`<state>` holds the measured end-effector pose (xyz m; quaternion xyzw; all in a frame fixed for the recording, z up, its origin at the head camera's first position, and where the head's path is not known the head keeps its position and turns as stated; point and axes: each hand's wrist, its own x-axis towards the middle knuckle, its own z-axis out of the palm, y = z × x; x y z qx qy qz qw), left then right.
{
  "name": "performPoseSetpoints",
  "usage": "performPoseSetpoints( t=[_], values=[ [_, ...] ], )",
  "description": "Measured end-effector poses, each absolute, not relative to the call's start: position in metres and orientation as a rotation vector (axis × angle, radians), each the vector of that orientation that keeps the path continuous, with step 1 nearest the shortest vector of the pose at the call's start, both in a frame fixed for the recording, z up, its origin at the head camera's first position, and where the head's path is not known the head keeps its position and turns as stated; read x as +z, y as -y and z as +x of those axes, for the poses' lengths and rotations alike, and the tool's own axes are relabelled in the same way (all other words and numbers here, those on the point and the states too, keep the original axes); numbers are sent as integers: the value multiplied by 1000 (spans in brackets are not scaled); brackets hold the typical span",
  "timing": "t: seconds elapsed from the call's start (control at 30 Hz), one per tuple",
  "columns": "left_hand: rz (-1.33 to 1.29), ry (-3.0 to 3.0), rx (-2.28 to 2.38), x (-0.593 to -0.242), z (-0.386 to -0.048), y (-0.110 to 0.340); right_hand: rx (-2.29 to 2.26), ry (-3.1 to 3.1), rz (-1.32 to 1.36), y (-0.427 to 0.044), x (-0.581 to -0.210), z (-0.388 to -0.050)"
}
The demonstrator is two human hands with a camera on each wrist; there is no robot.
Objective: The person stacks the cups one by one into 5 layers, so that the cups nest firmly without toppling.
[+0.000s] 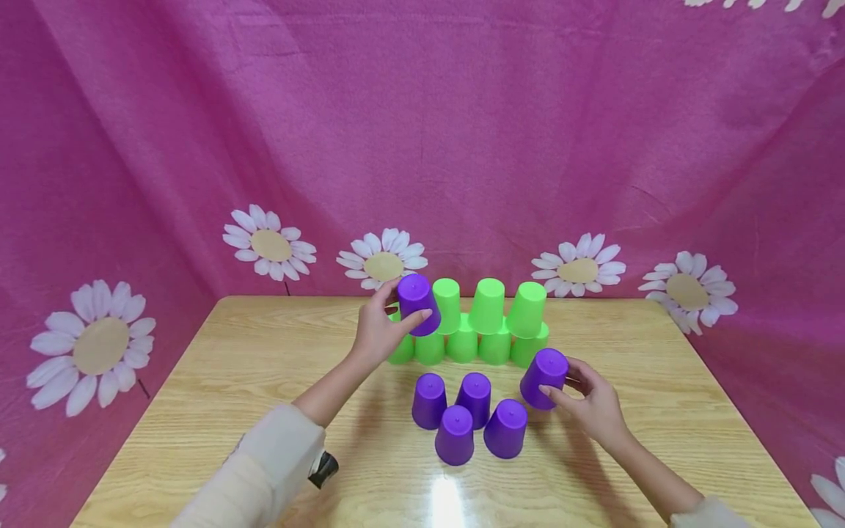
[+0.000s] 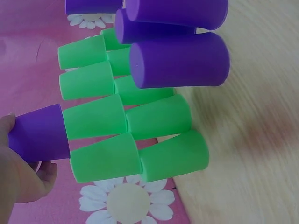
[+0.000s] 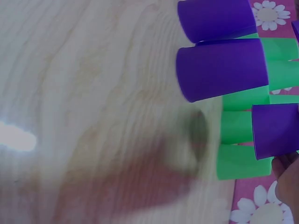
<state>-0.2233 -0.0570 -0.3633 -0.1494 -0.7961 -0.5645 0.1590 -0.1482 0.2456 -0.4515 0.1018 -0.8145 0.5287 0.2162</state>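
With fingers and thumb, my left hand [image 1: 381, 328] grips an upside-down purple cup [image 1: 416, 301] at the left end of the green cups. In the left wrist view this purple cup [image 2: 39, 133] has its rim right at the bases of the upper green cups [image 2: 96, 116]; whether it rests on them I cannot tell. Another inverted purple cup [image 1: 546, 378] is held by my right hand [image 1: 597, 407], raised over the table in front of the green row's right end. Several more purple cups [image 1: 454, 436] stand upside down on the table between my forearms.
Inverted green cups form two tiers, a lower row [image 1: 462, 345] and an upper row [image 1: 488, 306], toward the back of the wooden table [image 1: 264, 352]. Behind the table hangs a pink cloth [image 1: 422, 147] with daisies. A black item [image 1: 323, 469] is at my left sleeve.
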Motion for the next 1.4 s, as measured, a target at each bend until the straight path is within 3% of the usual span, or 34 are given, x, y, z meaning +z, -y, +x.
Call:
performPoseSetpoints(
  t=[0.63,1.4],
  values=[
    [-376,2278,-1575,-336,-245,48,1529,2181,335,-214,-405,-185],
    [-273,2291,-1632,-333,-259,39,1613,2183,237,-163,-361,-228]
  ],
)
